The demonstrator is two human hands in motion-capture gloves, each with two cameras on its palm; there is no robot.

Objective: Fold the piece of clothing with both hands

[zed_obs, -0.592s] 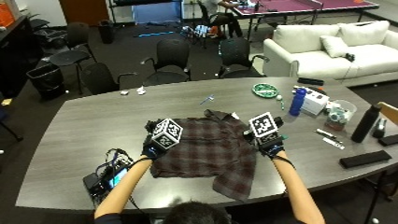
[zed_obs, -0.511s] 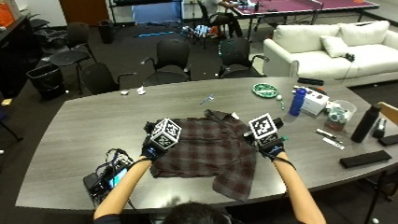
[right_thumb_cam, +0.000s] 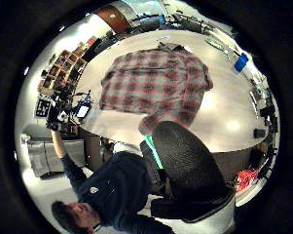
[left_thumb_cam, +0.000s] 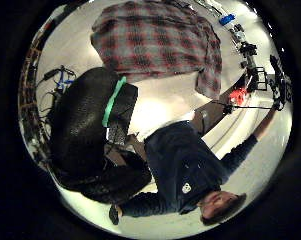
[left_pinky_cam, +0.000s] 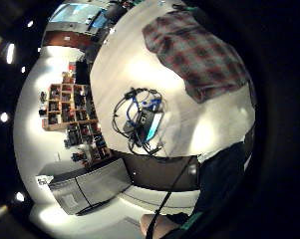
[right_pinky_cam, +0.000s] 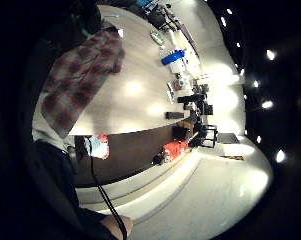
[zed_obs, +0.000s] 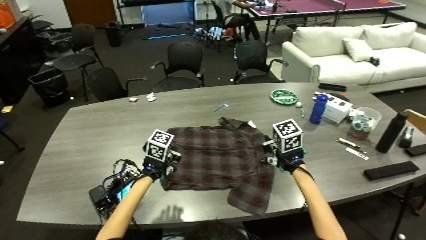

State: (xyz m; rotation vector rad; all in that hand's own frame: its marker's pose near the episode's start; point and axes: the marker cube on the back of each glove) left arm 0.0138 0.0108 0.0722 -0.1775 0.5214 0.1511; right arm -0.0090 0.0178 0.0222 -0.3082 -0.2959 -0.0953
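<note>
Grey and wide, the table (zed_obs: 80, 150) carries the work in an office room with chairs and a sofa behind, and at its near left edge sits a tangle of cables and a small device (zed_obs: 110, 192). Just right of that, the left hand (zed_obs: 154, 167) is at the left edge of the shirt (zed_obs: 213, 157); I cannot tell from any view whether its fingers are curled or have cloth in them. That plaid shirt lies spread flat in the middle of the near side, collar away from the person, with its lower right corner drooping towards the table's front edge. It looks like light, soft woven cloth that will sag and slide on the smooth top, so I would judge it best taken at the edges or side seams, both sides lifted together to keep the fold even. At the shirt's right edge is the right hand (zed_obs: 286, 160), and its fingers are equally hidden, so its hold cannot be told either. Farther right stand a blue bottle (zed_obs: 319, 108), a black bottle (zed_obs: 390, 132) and a flat black case (zed_obs: 391, 170)
</note>
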